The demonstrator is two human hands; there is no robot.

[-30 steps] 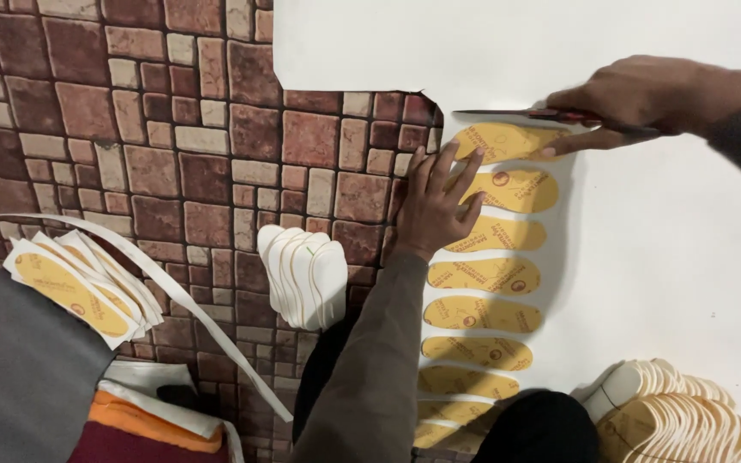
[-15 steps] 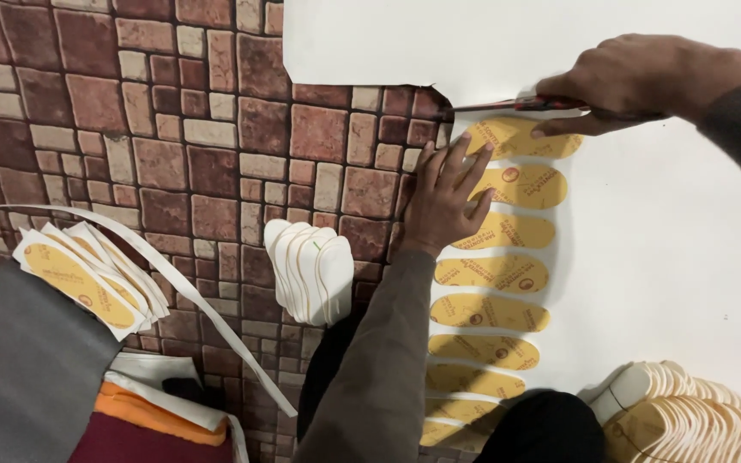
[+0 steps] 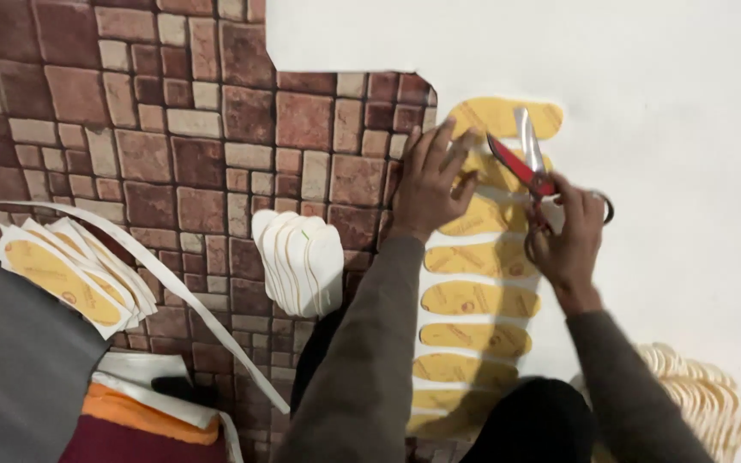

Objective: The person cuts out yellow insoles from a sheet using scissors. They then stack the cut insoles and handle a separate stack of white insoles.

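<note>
We take the column of yellow insole shapes (image 3: 473,296), printed on the big white sheet (image 3: 671,171), as our landmark. Our left hand (image 3: 430,182) lies flat at the column's upper left, fingers spread and fanned out across the second and third shapes from the top; that looks to us like a way of pinning the sheet so it cannot slide or lift under the blades. Our right hand (image 3: 569,236) sits just right of the column, fingers curled through the loops of the red-handled scissors (image 3: 527,159), gripping them with the wrist bent inward. The blades stand parted and point up along the column toward the topmost yellow shape, which suits cutting along the outlines. Both forearms, in dark sleeves, reach up from the bottom edge on either side of the column. Left of the column, on the brick-patterned floor (image 3: 173,137), stands a stack of white cut insoles (image 3: 300,261); farther left lies a fanned pile of yellow-faced insoles (image 3: 62,276), crossed by a long white offcut strip (image 3: 173,287). Another fanned pile (image 3: 705,399) lies to the column's lower right.
</note>
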